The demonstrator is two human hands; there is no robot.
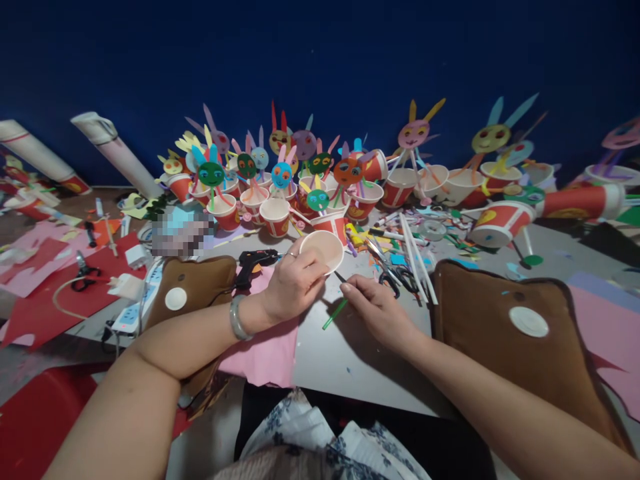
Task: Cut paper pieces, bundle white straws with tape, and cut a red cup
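Observation:
My left hand (300,277) is closed on a white paper cup (327,248), tilted so that its open mouth faces me. A grey bangle (240,319) circles the left wrist. My right hand (375,307) pinches a thin, dark, pointed tool (340,277), with its tip at the cup's lower rim. Most of this tool is hidden in the fingers, so its kind is unclear. A green straw (334,315) shows just below the right fingers; whether it lies on the table or is touched by the hand, I cannot tell.
Paper-cup figures with paper rabbit faces (283,176) crowd the back. A black glue gun (253,267) is left of the cup. Scissors (393,273) and white straws (417,260) lie right. Brown cushion-like pads (500,340) flank my arms. A power strip (135,310) sits left.

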